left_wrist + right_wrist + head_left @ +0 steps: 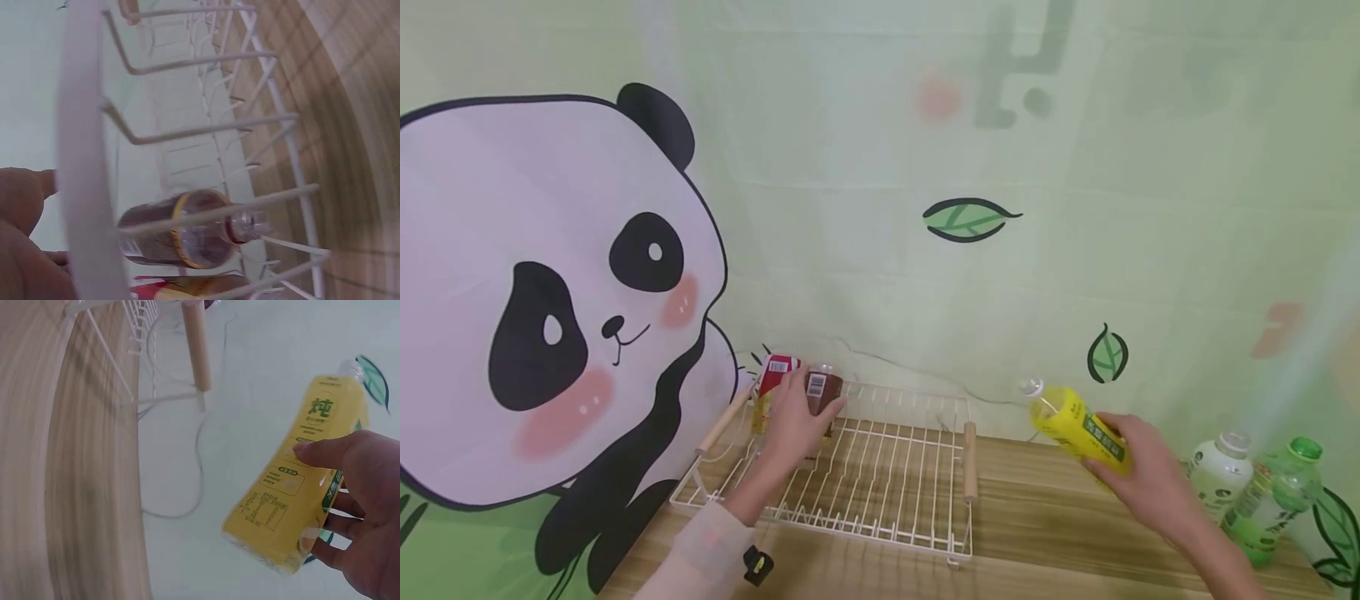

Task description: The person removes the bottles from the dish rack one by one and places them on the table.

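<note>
My left hand (797, 412) is over the left end of a white wire rack (887, 475), its fingers spread and the thumb apart. Next to it in the rack is a dark-labelled bottle (169, 231), neck down. Whether the hand touches this bottle I cannot tell. Beside that stands a red and yellow bottle (769, 387), partly hidden by the hand. My right hand (1150, 475) grips a yellow-labelled bottle (300, 469) in the air right of the rack, thumb on one face and fingers behind. Its clear neck points up and left in the head view.
At the right of the wooden table (1037, 533) stand a white-labelled bottle (1221, 471) and a green-capped bottle (1273, 500). The rack has wooden handles (970, 462) at its ends. Behind the table hangs a panda-printed backdrop (850, 208). A small black object (757, 567) is near the left sleeve.
</note>
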{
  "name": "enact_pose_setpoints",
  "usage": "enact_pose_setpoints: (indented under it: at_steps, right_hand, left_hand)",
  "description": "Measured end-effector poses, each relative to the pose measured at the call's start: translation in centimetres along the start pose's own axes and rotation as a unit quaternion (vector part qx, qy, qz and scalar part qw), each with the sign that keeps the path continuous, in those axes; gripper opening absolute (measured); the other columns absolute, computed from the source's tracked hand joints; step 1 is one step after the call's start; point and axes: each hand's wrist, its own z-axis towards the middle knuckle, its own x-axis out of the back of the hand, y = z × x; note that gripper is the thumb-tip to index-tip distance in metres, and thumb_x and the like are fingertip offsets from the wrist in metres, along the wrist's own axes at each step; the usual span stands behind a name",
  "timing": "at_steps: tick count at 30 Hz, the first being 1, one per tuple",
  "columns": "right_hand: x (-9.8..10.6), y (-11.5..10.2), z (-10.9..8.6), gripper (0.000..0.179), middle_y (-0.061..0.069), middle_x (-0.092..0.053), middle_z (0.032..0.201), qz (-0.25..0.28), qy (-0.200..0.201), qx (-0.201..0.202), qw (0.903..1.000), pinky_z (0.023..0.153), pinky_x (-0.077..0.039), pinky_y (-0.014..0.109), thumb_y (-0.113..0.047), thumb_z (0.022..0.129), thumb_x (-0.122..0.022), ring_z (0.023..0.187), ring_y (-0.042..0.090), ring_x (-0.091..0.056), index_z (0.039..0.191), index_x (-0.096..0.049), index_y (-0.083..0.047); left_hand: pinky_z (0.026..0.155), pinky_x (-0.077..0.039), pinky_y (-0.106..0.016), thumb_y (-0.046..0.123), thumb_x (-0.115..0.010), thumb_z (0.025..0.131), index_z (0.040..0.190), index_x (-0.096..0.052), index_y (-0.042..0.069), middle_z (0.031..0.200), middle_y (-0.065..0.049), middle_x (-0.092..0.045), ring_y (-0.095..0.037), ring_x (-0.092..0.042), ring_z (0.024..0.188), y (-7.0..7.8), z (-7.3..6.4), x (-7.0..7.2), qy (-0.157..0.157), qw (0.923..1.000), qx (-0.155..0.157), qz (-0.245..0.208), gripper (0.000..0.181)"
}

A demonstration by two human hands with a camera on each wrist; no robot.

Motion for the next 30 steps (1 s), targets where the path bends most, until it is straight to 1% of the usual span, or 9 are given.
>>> enact_pose_setpoints:
  at_steps: [2,6,13,16,19,23,26,28,30]
  right_hand:
    - [0.2,1.0,-0.4,0.065,0.029,-0.061,0.128,0.005,0.000,-0.022,0.9997,0.088,-0.053,0.065,-0.010,0.090,-0.084,0.111,0.044,-0.061,0.142,-0.051,0.009]
    - [0.2,2.8,-1.0,0.066,0.035,-0.060,0.129,0.009,0.000,-0.059,0.9982,0.087,-0.054,0.067,-0.014,0.092,-0.083,0.111,0.049,-0.062,0.142,-0.048,0.012]
    - [-0.3,5.3,-2.0,0.067,0.044,-0.053,0.136,0.036,-0.017,-0.110,0.9931,0.097,-0.049,0.073,-0.015,0.095,-0.080,0.122,0.061,-0.055,0.141,-0.044,0.017]
    - [-0.5,6.3,-2.5,0.070,0.046,-0.049,0.139,0.038,-0.026,-0.132,0.9901,0.099,-0.048,0.072,-0.019,0.097,-0.079,0.124,0.064,-0.052,0.142,-0.042,0.019]
    - [-0.9,7.2,-3.0,0.075,0.047,-0.047,0.140,0.036,-0.026,-0.142,0.9888,0.099,-0.048,0.070,-0.028,0.099,-0.078,0.126,0.065,-0.051,0.142,-0.040,0.021]
    - [-1.5,8.0,-3.7,0.082,0.048,-0.044,0.142,0.041,-0.020,-0.152,0.9873,0.098,-0.049,0.068,-0.037,0.101,-0.075,0.127,0.066,-0.050,0.145,-0.037,0.020]
    - [-1.9,8.4,-4.2,0.085,0.047,-0.043,0.144,0.045,-0.020,-0.169,0.9844,0.099,-0.049,0.067,-0.041,0.100,-0.075,0.129,0.065,-0.049,0.147,-0.036,0.018]
    - [-2.0,8.6,-4.4,0.088,0.047,-0.043,0.145,0.044,-0.023,-0.181,0.9822,0.100,-0.049,0.067,-0.044,0.099,-0.075,0.130,0.065,-0.048,0.149,-0.036,0.017]
    - [-2.0,8.8,-4.5,0.092,0.047,-0.042,0.146,0.042,-0.030,-0.192,0.9801,0.101,-0.049,0.066,-0.047,0.098,-0.076,0.131,0.065,-0.048,0.150,-0.035,0.017]
  left_hand:
    - [0.111,-0.045,-0.064,0.038,-0.080,0.096,0.160,-0.036,-0.001,0.153,-0.026,-0.045,-0.043,-0.046,0.138,-0.7,0.1,-0.1,-0.005,0.9999,0.012,0.000,0.087]
    - [0.115,-0.040,-0.064,0.037,-0.080,0.096,0.162,-0.033,-0.001,0.157,-0.027,-0.041,-0.043,-0.043,0.141,-1.7,0.3,-0.4,-0.013,0.9996,0.023,0.007,0.090]
    - [0.117,-0.037,-0.064,0.035,-0.082,0.094,0.160,-0.033,-0.007,0.158,-0.031,-0.040,-0.047,-0.040,0.145,-2.6,0.4,-1.0,-0.012,0.9987,0.036,0.033,0.093]
    - [0.116,-0.038,-0.065,0.034,-0.083,0.093,0.160,-0.032,-0.009,0.156,-0.032,-0.041,-0.048,-0.042,0.143,-2.8,0.4,-1.3,-0.017,0.9980,0.042,0.044,0.094]
    - [0.114,-0.040,-0.066,0.034,-0.083,0.093,0.160,-0.031,-0.009,0.155,-0.032,-0.042,-0.049,-0.044,0.141,-2.9,0.4,-1.5,-0.023,0.9973,0.051,0.048,0.095]
    - [0.115,-0.039,-0.065,0.035,-0.081,0.095,0.161,-0.027,-0.011,0.156,-0.034,-0.041,-0.049,-0.043,0.142,-2.8,0.4,-1.6,-0.034,0.9970,0.056,0.042,0.097]
    - [0.116,-0.039,-0.065,0.035,-0.080,0.096,0.160,-0.026,-0.014,0.156,-0.037,-0.040,-0.051,-0.043,0.143,-2.7,0.3,-1.8,-0.043,0.9971,0.051,0.036,0.097]
    - [0.116,-0.039,-0.064,0.037,-0.079,0.096,0.160,-0.024,-0.014,0.157,-0.037,-0.039,-0.051,-0.043,0.143,-2.6,0.3,-1.9,-0.050,0.9968,0.054,0.033,0.099]
    - [0.113,-0.042,-0.064,0.037,-0.079,0.096,0.160,-0.025,-0.014,0.154,-0.038,-0.040,-0.051,-0.046,0.140,-2.6,0.3,-2.1,-0.049,0.9968,0.053,0.035,0.098]
